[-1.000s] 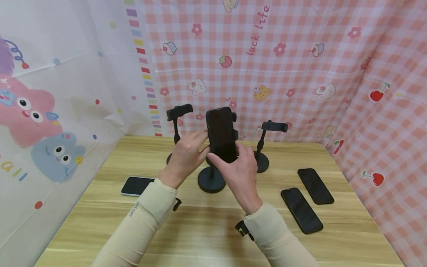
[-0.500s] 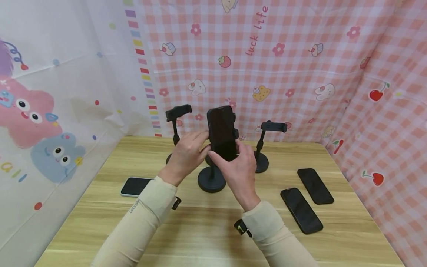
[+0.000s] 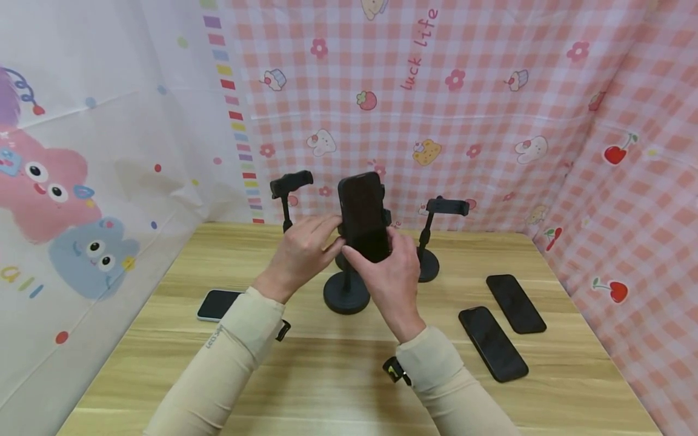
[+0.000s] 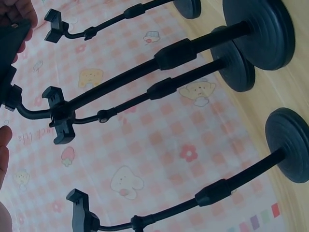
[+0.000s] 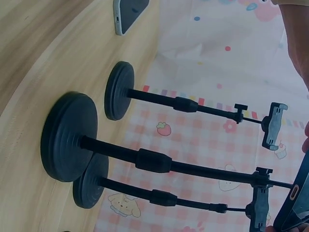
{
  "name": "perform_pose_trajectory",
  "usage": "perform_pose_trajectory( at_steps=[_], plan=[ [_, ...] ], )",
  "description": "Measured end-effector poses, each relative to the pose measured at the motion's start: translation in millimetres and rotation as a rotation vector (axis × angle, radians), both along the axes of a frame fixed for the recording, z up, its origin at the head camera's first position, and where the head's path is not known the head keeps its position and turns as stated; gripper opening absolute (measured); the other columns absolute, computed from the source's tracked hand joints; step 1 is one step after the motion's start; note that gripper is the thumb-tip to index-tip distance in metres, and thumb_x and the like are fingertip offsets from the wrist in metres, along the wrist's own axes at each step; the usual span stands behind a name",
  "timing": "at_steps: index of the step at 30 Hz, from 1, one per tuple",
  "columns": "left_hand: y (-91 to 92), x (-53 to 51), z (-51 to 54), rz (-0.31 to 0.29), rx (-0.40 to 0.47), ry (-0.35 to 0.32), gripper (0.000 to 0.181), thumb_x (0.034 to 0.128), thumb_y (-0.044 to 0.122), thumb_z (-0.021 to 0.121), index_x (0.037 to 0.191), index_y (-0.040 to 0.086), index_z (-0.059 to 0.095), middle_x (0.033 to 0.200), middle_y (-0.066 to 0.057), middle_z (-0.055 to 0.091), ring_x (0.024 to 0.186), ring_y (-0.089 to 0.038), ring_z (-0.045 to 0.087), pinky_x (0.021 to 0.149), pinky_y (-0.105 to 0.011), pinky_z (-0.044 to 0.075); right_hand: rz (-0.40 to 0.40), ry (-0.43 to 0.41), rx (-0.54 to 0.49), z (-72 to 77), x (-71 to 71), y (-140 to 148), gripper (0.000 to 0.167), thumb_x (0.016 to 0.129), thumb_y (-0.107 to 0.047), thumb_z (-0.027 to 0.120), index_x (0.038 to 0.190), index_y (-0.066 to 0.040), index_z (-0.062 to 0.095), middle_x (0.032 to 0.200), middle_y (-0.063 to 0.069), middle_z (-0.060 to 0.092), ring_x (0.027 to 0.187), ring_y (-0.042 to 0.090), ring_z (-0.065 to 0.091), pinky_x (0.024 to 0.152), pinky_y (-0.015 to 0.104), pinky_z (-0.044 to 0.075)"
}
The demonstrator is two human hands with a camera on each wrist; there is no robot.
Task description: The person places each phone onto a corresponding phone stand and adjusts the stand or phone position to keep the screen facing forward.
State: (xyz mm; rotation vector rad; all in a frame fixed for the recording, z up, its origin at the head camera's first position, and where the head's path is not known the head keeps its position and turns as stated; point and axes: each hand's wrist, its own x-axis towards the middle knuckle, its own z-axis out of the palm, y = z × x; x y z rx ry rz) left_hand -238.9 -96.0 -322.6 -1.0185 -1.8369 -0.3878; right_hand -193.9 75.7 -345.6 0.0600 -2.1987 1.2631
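Note:
A black smartphone [image 3: 362,209] stands nearly upright, screen towards me, at the clamp of the front phone stand [image 3: 346,295]. A clamp arm [image 3: 386,217] shows past its right edge. My right hand [image 3: 388,275] pinches the phone's lower end, thumb across the screen side and fingers behind. My left hand [image 3: 305,248] is at the phone's left edge with its fingers extended; in the left wrist view its fingers [image 4: 4,145] lie a little apart from the clamp [image 4: 12,95]. The phone's back is mostly hidden in the head view.
Other black stands rise at the left [image 3: 291,183] and right [image 3: 447,207], and one [image 4: 234,65] is behind the front stand. Two black phones [image 3: 493,344] [image 3: 515,304] lie on the right of the wooden table [image 3: 338,387]; a white-edged phone [image 3: 217,304] lies left, partly behind my sleeve.
My left hand has shifted slightly left, away from the phone's edge. The phone has moved slightly up and right. My right hand keeps its pinch on it.

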Motion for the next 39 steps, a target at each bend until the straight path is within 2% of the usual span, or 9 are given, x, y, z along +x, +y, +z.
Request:
perform_pose_trajectory(
  at_steps=[11, 16, 21, 27, 32, 33, 35, 39],
  plan=[
    [-2.8, 0.0, 0.8, -0.022, -0.012, 0.034, 0.032, 0.0773, 0.005, 0.084, 0.102, -0.005, 0.066, 0.097, -0.017, 0.071, 0.085, -0.028, 0.07, 0.08, -0.039, 0.056, 0.021, -0.01, 0.0, 0.4, 1.6, 2, 0.076, 0.072, -0.06, 0.081, 0.124, -0.008, 0.062, 0.105, 0.006, 0.055, 0.093, 0.02, 0.051, 0.076, 0.038, 0.041],
    [-2.9, 1.2, 0.9, -0.03, -0.014, 0.051, 0.032, 0.0765, 0.004, 0.084, 0.103, -0.006, 0.068, 0.098, -0.018, 0.072, 0.088, -0.028, 0.07, 0.081, -0.038, 0.056, 0.007, -0.009, 0.003, 0.4, 0.7, 3, 0.076, 0.072, -0.06, 0.082, 0.124, -0.007, 0.062, 0.105, 0.007, 0.055, 0.093, 0.021, 0.051, 0.076, 0.039, 0.042],
    [-3.9, 2.0, 1.2, -0.035, -0.014, 0.026, 0.038, 0.0753, 0.003, 0.085, 0.108, -0.006, 0.069, 0.101, -0.018, 0.072, 0.091, -0.029, 0.07, 0.083, -0.039, 0.056, -0.011, -0.029, 0.022, 0.6, -1.5, 2, 0.082, 0.071, -0.064, 0.08, 0.125, -0.005, 0.06, 0.106, 0.008, 0.054, 0.094, 0.022, 0.051, 0.078, 0.04, 0.043],
    [-5.0, 4.2, 1.1, -0.065, -0.007, -0.076, 0.039, 0.0791, 0.001, 0.08, 0.115, -0.008, 0.067, 0.107, -0.02, 0.07, 0.095, -0.03, 0.069, 0.086, -0.039, 0.055, -0.036, -0.049, 0.044, 1.3, -2.4, 1, 0.091, 0.069, -0.064, 0.081, 0.129, -0.001, 0.057, 0.111, 0.012, 0.055, 0.098, 0.026, 0.051, 0.082, 0.043, 0.045],
    [-3.1, 6.8, 1.8, -0.102, 0.067, -0.169, 0.033, 0.0859, 0.006, 0.073, 0.115, -0.008, 0.067, 0.108, -0.02, 0.07, 0.095, -0.03, 0.069, 0.084, -0.04, 0.055, -0.029, -0.057, 0.062, 2.4, -2.2, 1, 0.088, 0.07, -0.06, 0.083, 0.129, -0.001, 0.056, 0.112, 0.012, 0.055, 0.099, 0.026, 0.051, 0.082, 0.043, 0.045],
    [-1.7, 7.6, 2.4, -0.099, 0.083, -0.19, 0.032, 0.0901, 0.013, 0.071, 0.115, -0.007, 0.068, 0.107, -0.019, 0.071, 0.095, -0.029, 0.069, 0.083, -0.04, 0.056, -0.025, -0.062, 0.063, 2.6, -2.0, 1, 0.086, 0.071, -0.059, 0.083, 0.129, -0.001, 0.056, 0.111, 0.012, 0.055, 0.098, 0.026, 0.051, 0.081, 0.043, 0.045],
    [1.9, 9.6, 4.3, -0.081, 0.112, -0.248, 0.034, 0.0919, 0.021, 0.071, 0.113, -0.006, 0.068, 0.103, -0.017, 0.071, 0.092, -0.027, 0.069, 0.081, -0.04, 0.056, -0.019, -0.072, 0.069, 2.7, -1.9, 1, 0.084, 0.071, -0.058, 0.083, 0.128, -0.003, 0.056, 0.111, 0.011, 0.054, 0.098, 0.025, 0.05, 0.081, 0.042, 0.045],
    [10.2, 13.3, 10.3, -0.003, 0.16, -0.433, 0.032, 0.0935, 0.032, 0.07, 0.102, 0.001, 0.069, 0.089, -0.01, 0.07, 0.081, -0.022, 0.066, 0.072, -0.036, 0.055, 0.003, -0.081, 0.067, 2.9, -2.1, 2, 0.079, 0.073, -0.059, 0.081, 0.126, -0.005, 0.058, 0.107, 0.008, 0.054, 0.095, 0.024, 0.049, 0.078, 0.04, 0.044]
  ],
)
